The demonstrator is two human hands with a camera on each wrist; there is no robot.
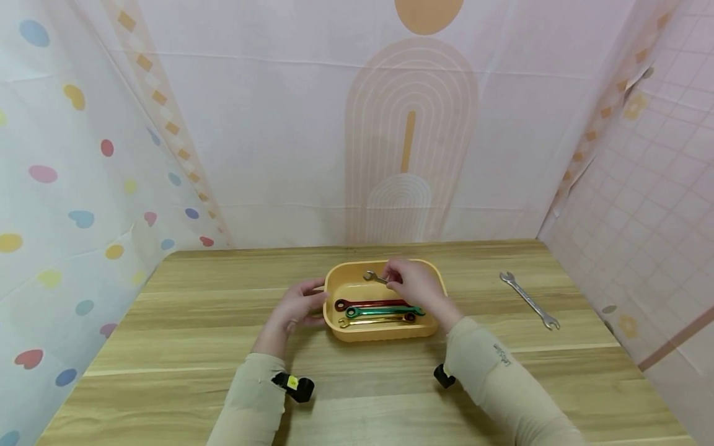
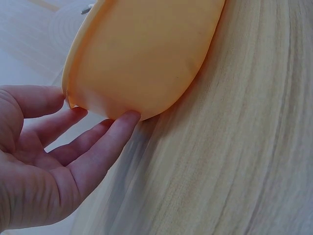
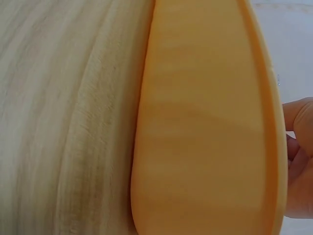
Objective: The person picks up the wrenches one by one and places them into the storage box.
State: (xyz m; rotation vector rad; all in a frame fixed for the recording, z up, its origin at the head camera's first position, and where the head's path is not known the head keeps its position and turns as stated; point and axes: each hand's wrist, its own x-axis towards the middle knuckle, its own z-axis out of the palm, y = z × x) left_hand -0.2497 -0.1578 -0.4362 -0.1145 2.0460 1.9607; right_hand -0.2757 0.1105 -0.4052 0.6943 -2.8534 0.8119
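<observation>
A yellow plastic container (image 1: 385, 335) rests on the wooden table. Inside it lie a red wrench (image 1: 370, 304), a green wrench (image 1: 385, 311) and a gold wrench (image 1: 379, 320), side by side near its front wall. My left hand (image 1: 298, 303) holds the container's left end. In the left wrist view its thumb is at the rim and the fingertips (image 2: 129, 116) lie against the outer wall. My right hand (image 1: 415, 284) reaches over the container and pinches a silver wrench (image 1: 370, 276); its open end sticks out leftward, the rest hidden by the hand.
Another silver wrench (image 1: 528, 300) lies slantwise on the table (image 1: 357, 396), right of the container. Patterned cloth (image 1: 279, 155) hangs behind the table and at both sides. A small black camera (image 1: 301, 389) is strapped on the left wrist.
</observation>
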